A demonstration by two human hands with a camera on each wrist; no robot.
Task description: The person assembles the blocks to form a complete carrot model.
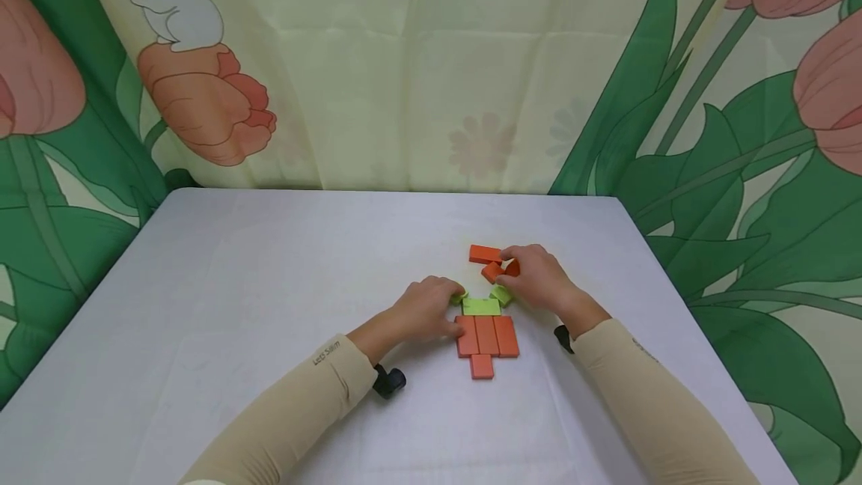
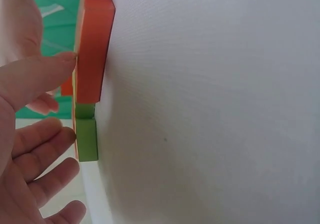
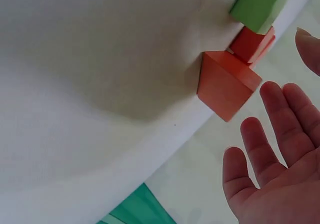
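Flat wooden blocks lie in a figure on the white table. Three orange blocks [image 1: 486, 337] stand side by side, with a smaller orange block [image 1: 481, 367] below them and a light green block [image 1: 481, 307] above. My left hand [image 1: 426, 309] is at the figure's left side, thumb touching the leftmost orange block [image 2: 94, 49], fingertips at a small green block [image 2: 87, 140]. On the other side, my right hand [image 1: 539, 279] has its thumb and index finger around a small orange block [image 1: 512, 268]. In the right wrist view its fingers are extended, fingertips close beside an orange block [image 3: 226, 87].
Another green block [image 1: 501, 295] lies tilted at the figure's upper right. Farther back are a small orange block [image 1: 491, 272] and a longer one [image 1: 484, 254]. The white table [image 1: 269, 268] reaches back to a printed curtain [image 1: 377, 81].
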